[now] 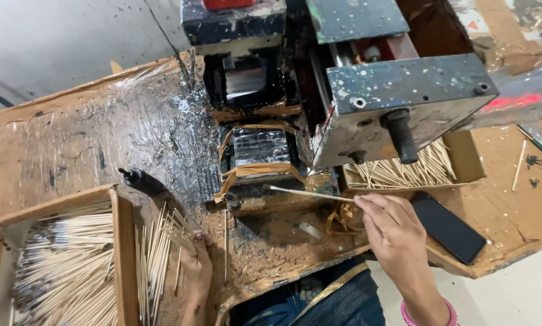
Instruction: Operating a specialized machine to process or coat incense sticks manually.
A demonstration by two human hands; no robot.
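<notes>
My right hand (393,232) pinches one thin bare wooden stick (310,193) by its near end. The stick's far tip points left at the dark, taped block (260,158) at the front of a paint-spattered metal machine (403,96). My left hand (195,265) rests low on the stained work surface, fingers against a fanned bundle of bare sticks (159,250) lying beside a cardboard box (125,253). That box holds several sticks with dark coated ends (66,265).
A cardboard tray of bare sticks (403,172) sits under the machine's right side. A black phone (449,228) lies flat just right of my right hand. Plastic film (120,133) covers the board at left. A small dark nozzle-like piece (139,180) lies near the box.
</notes>
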